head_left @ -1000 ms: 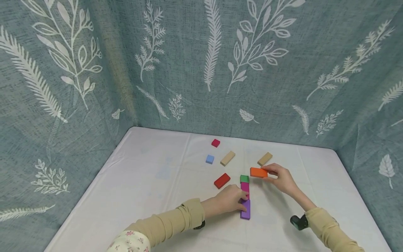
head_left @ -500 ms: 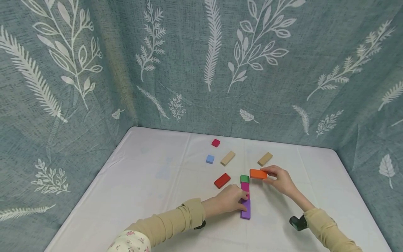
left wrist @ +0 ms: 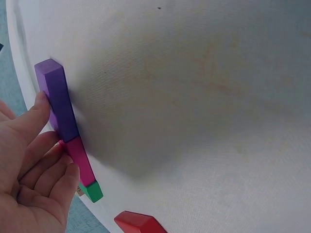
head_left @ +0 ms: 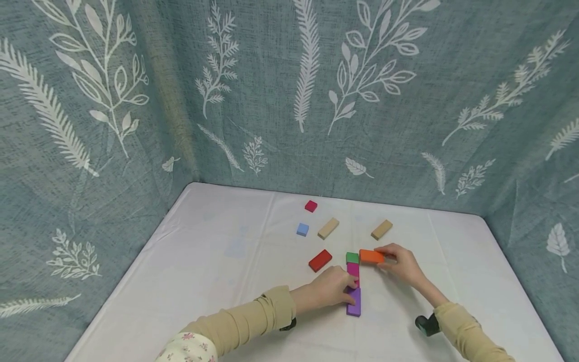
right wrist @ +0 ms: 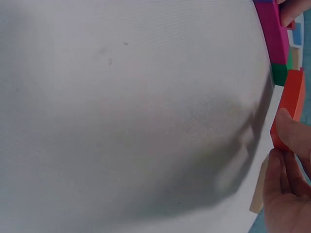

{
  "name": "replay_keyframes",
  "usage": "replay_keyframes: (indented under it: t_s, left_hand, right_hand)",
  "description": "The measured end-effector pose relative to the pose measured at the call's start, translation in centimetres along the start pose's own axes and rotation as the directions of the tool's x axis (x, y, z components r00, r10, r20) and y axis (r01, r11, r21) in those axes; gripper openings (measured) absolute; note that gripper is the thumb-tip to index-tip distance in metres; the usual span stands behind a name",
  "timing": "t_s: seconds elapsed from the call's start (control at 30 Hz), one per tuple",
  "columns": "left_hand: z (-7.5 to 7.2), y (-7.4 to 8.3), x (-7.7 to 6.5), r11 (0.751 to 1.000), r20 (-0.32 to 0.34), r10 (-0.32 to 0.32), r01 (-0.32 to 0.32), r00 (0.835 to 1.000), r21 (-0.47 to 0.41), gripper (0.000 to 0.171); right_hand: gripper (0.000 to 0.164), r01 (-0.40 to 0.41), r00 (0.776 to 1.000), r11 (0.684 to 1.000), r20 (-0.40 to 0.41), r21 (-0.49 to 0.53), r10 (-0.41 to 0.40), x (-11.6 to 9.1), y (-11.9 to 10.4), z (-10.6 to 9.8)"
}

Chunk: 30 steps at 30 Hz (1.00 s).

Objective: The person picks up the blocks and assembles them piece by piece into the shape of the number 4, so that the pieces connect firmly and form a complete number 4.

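orange block (head_left: 371,257) pinched in the right hand (head_left: 400,265), just beside a green block (head_left: 352,258), left hand (head_left: 327,287) with thumb (left wrist: 35,115) and fingers (left wrist: 51,170) parted, touching the purple block (head_left: 355,308) and magenta block (head_left: 353,270) lined up with it, red block (head_left: 320,260) nearby, white tabletop (head_left: 203,261), leaf-patterned cloth (head_left: 271,90) behind

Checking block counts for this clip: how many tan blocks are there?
2: in the head view, one tan block lies right of the blue block; the other tan block lies beyond the right hand.
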<state>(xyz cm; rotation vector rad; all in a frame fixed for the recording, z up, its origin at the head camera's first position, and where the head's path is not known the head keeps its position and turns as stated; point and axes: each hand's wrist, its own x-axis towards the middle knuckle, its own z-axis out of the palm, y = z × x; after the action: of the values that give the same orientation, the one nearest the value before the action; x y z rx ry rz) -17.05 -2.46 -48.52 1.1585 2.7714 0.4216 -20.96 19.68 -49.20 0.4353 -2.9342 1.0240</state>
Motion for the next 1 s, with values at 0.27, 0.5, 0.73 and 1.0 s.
replay_keyframes:
  t_s: [0.27, 0.5, 0.73, 1.0]
  left_hand:
    - [0.0, -0.2, 0.0, 1.0, -0.003, 0.011, -0.011, 1.0, -0.013, 0.038]
    - [0.1, -0.1, 0.0, 1.0, 0.0, 0.004, -0.004, 1.0, -0.004, 0.038]
    - [0.1, 0.0, 0.0, 1.0, 0.017, -0.013, 0.013, 1.0, -0.007, 0.039]
    - [0.0, 0.0, 0.0, 1.0, 0.017, -0.014, 0.015, 1.0, -0.016, 0.039]
  right_hand:
    - [0.033, -0.011, 1.0, 1.0, 0.008, 0.008, 0.011, -0.2, 0.4, 0.4]
    - [0.033, -0.019, 1.0, 1.0, 0.007, 0.0, 0.019, -0.1, 0.7, 0.7]
    - [0.033, -0.031, 0.999, 0.999, 0.016, -0.01, 0.032, -0.1, 0.8, 1.1]
    - [0.033, -0.029, 0.999, 1.0, 0.019, -0.006, 0.029, -0.2, 0.7, 1.3]
